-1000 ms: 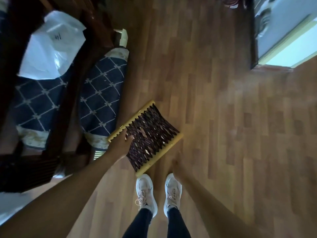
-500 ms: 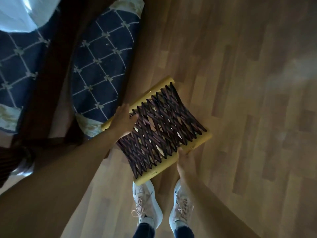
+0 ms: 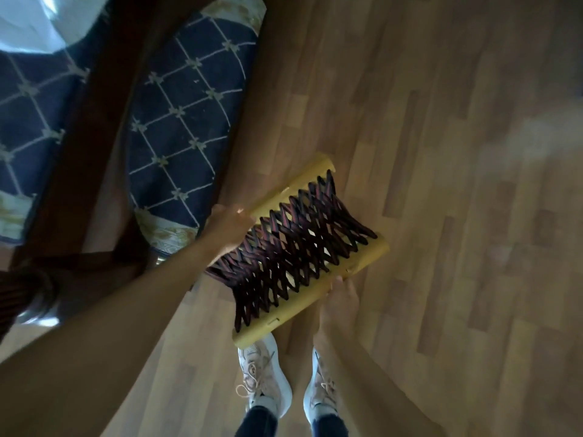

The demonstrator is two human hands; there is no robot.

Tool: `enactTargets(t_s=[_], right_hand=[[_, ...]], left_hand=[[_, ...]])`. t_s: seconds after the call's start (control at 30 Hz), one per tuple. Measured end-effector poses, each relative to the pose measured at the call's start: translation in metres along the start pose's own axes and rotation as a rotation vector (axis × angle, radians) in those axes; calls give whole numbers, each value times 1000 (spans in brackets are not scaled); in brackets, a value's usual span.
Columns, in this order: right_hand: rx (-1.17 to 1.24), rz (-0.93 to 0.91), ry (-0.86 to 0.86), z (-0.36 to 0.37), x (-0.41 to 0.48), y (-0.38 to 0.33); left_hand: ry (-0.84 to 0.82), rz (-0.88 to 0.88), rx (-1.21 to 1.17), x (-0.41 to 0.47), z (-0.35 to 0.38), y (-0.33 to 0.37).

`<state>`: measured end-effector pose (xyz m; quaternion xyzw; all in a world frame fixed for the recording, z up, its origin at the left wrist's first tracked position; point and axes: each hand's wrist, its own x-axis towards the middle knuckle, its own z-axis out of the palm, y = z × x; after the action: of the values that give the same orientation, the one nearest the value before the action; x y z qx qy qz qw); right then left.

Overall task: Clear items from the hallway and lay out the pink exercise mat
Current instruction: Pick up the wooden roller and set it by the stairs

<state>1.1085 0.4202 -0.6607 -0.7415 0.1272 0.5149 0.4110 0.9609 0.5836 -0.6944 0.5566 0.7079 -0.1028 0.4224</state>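
A low stool [image 3: 296, 250] with two yellow side rails and a dark woven cord seat sits tilted above the wooden floor, in front of my feet. My left hand [image 3: 228, 227] grips its far yellow rail at the left. My right hand [image 3: 342, 294] holds the near yellow rail from below. No pink exercise mat is in view.
Two dark wooden chairs with navy patterned seat cushions [image 3: 186, 121] stand to the left, close to the stool. A white plastic bag [image 3: 34, 23] lies on the far-left chair. My white shoes [image 3: 268, 383] stand just below the stool. Wooden floor [image 3: 457, 216] stretches to the right.
My right hand has reached up and taken the near rail. The stool has come up off the floor and nearer to me, with both hands on it.
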Motion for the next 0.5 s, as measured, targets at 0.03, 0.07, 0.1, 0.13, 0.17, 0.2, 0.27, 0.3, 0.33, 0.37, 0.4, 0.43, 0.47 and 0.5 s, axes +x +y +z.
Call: enactTargets(t_s=[0.03,0.07,0.1,0.13,0.17,0.2,0.27,0.3,0.33,0.37,0.4,0.43,0.47,0.5], right_hand=[[9,-1,0,2,-5,-3],[10,2,-4,6,-10,-6],[1,6,-14,9,-15,-9],[-25,16,-30,14,-19,-11],[-69,26,-48,18,-22,-13],[-113,27,-65,21,-26,-15],[-159,14,-103,24,-31,-20],[-172,-4,-129,23,-31,-21],[-185,-28,-159,21,-32,-23],[-216,-72,-187,17,-31,-24],[-283,-137,-191,12,-31,-23],[-395,-245,-158,5,-29,-23],[-551,-400,-95,0,-26,-22],[-734,-578,-34,-5,-22,-24]], left_hand=[[7,35,6,-16,4,0],[9,75,16,-32,8,-1],[5,109,20,-46,12,-1],[0,142,11,-58,17,-2],[-10,180,-1,-69,21,-2],[-24,218,-2,-80,25,-3],[-44,300,101,-97,32,-7],[-32,347,209,-102,36,-11],[-4,392,335,-104,40,-14],[25,430,454,-104,44,-17],[54,454,544,-103,47,-19],[80,462,596,-103,50,-19],[105,462,623,-102,54,-20],[122,461,642,-102,56,-20]])
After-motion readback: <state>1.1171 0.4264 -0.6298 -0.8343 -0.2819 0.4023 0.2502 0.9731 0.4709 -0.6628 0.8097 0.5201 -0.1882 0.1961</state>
